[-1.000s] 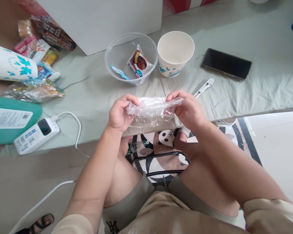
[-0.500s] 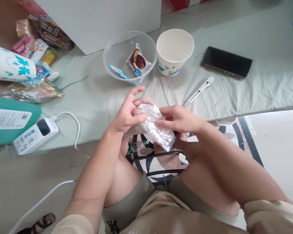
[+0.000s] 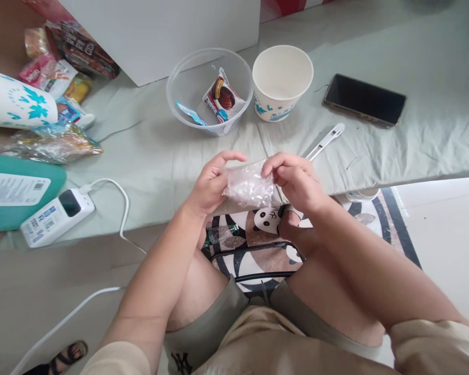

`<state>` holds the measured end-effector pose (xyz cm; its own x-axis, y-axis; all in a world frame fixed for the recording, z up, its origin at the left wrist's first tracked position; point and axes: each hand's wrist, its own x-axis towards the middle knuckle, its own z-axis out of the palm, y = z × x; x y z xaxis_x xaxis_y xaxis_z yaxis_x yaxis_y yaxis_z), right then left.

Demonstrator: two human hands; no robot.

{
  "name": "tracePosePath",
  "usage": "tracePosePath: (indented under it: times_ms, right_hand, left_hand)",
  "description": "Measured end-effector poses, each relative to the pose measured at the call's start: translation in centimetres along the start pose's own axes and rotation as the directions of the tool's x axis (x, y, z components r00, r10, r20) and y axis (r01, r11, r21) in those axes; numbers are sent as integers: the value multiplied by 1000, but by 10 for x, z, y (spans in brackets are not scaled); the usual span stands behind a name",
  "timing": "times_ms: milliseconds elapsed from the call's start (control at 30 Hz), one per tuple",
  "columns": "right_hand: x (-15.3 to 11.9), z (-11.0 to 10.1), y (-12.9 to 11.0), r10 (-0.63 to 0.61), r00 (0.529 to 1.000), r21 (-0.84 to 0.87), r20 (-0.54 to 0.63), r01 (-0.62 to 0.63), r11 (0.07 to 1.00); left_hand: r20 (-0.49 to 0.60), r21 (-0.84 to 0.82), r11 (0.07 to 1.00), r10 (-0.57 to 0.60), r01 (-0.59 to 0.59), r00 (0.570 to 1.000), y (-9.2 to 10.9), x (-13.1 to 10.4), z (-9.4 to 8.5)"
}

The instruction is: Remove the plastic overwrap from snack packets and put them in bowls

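Between my hands is a crinkled clear plastic bag point(image 3: 248, 186), held up over the table's front edge. My left hand point(image 3: 211, 183) grips its left end, with the index finger stretched out above it. At the right end, the fingers of my right hand point(image 3: 293, 177) pinch the plastic near the upper corner. What the bag contains, if anything, I cannot make out. Just beyond stand a clear plastic bowl point(image 3: 172, 107) with a wrapped snack point(image 3: 224, 99) and a small blue packet point(image 3: 191, 113) in it, and a white paper cup point(image 3: 275, 107).
A white utility knife point(image 3: 327, 139) lies right of my hands, partly hidden, with a phone point(image 3: 365, 100) behind it. Leftward are a white power bank point(image 3: 58, 217) with a cable, a green container point(image 3: 19, 192), wrapped snacks point(image 3: 57, 143) and a paper cup stack point(image 3: 19, 99).
The bag has swung up from a slanted, hanging position to nearly level. My right hand has shifted slightly up and right, its grip now at the bag's upper right corner.
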<state>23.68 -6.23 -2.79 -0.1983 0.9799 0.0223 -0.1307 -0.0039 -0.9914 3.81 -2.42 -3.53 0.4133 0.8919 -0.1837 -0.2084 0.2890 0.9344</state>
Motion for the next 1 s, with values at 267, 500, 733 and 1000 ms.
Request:
tracePosePath:
  times_ms: [267, 500, 733, 1000]
  right_hand:
    - [5, 4, 1, -14, 995, -207, -94, -6, 978]
    - [5, 0, -16, -77, 958, -364, -277, -30, 931]
    - [18, -22, -48, -492, 699, -717, -519, -42, 696]
    - [137, -31, -96, -32, 962, -962, -271, -271, -24]
  left_hand:
    - [49, -5, 1000, -13, 13, 999, -1, 1, -4]
    - [-104, -73, 995, 61, -69, 993, -1, 5, -3]
    - [-213, -162, 978, 93, -129, 973, 10, 18, -2]
    - [-261, -230, 956, 119, -181, 958, 23, 19, -14]
